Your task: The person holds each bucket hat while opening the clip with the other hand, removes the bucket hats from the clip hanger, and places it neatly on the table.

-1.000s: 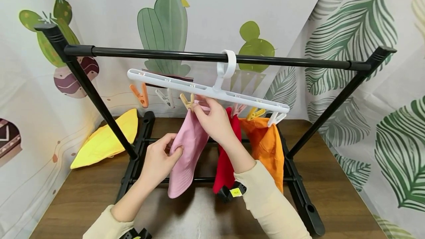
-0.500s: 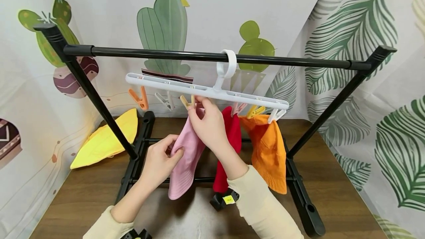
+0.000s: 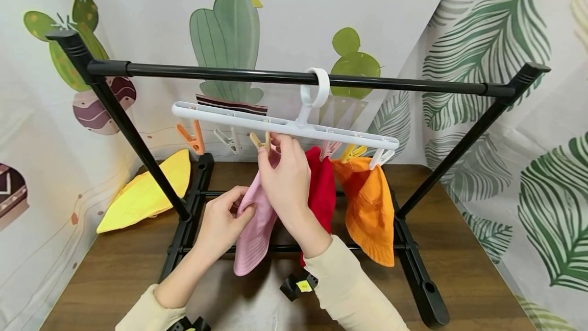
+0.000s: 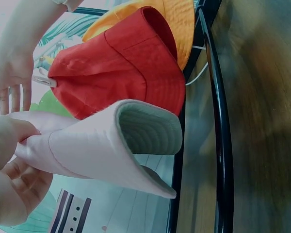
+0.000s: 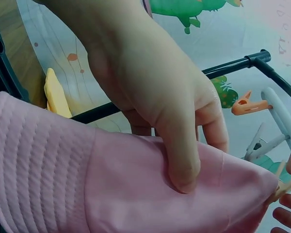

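Note:
My left hand point(image 3: 225, 221) pinches the side of a pink bucket hat point(image 3: 252, 241) between thumb and fingers. The hat hangs crown up, its stitched brim point(image 5: 39, 160) at the lower end. At the crown is a beige clothespin point(image 3: 260, 140) on a white clip hanger point(image 3: 239, 116). My right hand point(image 3: 287, 175) pinches at this clothespin, and its fingers partly hide the crown. In the right wrist view, fingers point(image 5: 283, 213) of my right hand curl beside the clothespin. Further right, a red hat point(image 3: 321, 188) and an orange hat point(image 3: 369, 208) hang from other clips.
The hanger hooks over the bar point(image 3: 206, 72) of a black rack standing on a wooden table point(image 3: 115, 275). An orange clothespin point(image 3: 193, 138) and a white clothespin point(image 3: 228, 139) hang at the left. A yellow hat point(image 3: 147, 193) lies beyond the rack's left leg.
My right wrist and forearm have swung left and downward, with the right fingers staying by the beige clothespin. The hanger's left end has dipped slightly. My left hand keeps its hold on the pink hat.

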{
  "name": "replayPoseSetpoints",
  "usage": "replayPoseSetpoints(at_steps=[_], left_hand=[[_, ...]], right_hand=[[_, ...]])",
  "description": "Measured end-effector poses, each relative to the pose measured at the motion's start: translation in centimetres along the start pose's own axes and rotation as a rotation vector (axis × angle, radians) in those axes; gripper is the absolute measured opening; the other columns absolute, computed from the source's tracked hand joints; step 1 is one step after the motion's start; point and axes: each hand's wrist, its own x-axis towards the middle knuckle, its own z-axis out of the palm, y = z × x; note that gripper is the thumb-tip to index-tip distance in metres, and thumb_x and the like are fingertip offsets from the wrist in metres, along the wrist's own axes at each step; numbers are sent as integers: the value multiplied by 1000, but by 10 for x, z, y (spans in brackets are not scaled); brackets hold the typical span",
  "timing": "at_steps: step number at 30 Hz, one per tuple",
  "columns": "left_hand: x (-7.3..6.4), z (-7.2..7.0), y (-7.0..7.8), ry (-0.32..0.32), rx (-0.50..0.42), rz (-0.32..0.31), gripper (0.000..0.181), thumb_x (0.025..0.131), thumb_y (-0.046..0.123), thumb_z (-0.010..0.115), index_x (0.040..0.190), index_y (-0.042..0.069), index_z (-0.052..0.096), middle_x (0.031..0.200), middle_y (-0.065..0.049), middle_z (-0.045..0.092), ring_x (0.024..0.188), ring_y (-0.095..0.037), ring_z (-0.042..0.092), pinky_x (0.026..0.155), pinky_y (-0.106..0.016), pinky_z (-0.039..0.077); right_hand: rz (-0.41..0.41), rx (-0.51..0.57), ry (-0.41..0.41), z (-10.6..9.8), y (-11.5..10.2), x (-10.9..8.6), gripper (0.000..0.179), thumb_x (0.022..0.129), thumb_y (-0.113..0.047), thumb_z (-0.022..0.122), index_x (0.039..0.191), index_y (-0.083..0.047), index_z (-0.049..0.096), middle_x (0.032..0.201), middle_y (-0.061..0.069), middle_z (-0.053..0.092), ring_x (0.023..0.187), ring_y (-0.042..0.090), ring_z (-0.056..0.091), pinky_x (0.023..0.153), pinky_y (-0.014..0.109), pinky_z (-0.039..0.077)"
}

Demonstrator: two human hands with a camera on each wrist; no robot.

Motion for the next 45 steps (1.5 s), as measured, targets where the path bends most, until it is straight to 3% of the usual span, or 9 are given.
replayPoseSetpoints(at_steps=[7, 18, 23, 28, 35, 45], left_hand=[[1, 2, -1, -32, -18, 0, 22, 74, 3, 68, 91, 16, 65, 73, 6, 57, 59, -5, 48, 50, -20, 42], [0, 6, -3, -28, -3, 74, 21, 73, 2, 68, 91, 13, 65, 77, 3, 59, 62, -7, 49, 52, -19, 43], [0, 10, -3, -32, 22, 120, 17, 73, 2, 66, 79, 15, 57, 68, 3, 50, 60, -7, 45, 50, -19, 37], [1, 12, -1, -40, 24, 154, 24, 72, 2, 64, 69, 16, 46, 61, 1, 41, 56, -6, 37, 49, -19, 29], [1, 13, 2, -29, 26, 187, 28, 70, -3, 67, 66, 16, 46, 61, 6, 38, 54, -3, 35, 49, -15, 27], [0, 13, 0, -33, 40, 195, 25, 70, -1, 66, 67, 15, 47, 62, 5, 39, 54, -7, 37, 49, -16, 27]], right_hand=[[-17, -44, 44, 6, -3, -3, 23, 82, -24, 65, 102, -12, 60, 90, 1, 62, 81, 16, 58, 69, 31, 48], [-30, -91, 165, 18, -3, -5, 24, 79, -25, 68, 96, -11, 58, 84, 1, 60, 76, 16, 57, 70, 32, 44], [-33, -131, 217, 23, -5, -5, 24, 77, -25, 69, 92, -11, 57, 80, 1, 58, 74, 17, 56, 70, 34, 42], [-25, -152, 225, 26, -6, -4, 26, 76, -26, 68, 90, -11, 53, 78, 1, 56, 73, 17, 54, 71, 34, 39], [-28, -183, 232, 28, -5, -4, 27, 77, -29, 68, 87, -11, 51, 76, 2, 52, 71, 18, 52, 67, 32, 38], [-99, -252, 250, 26, -2, -3, 21, 80, -29, 64, 84, -12, 53, 73, 2, 52, 69, 22, 51, 66, 32, 39]])
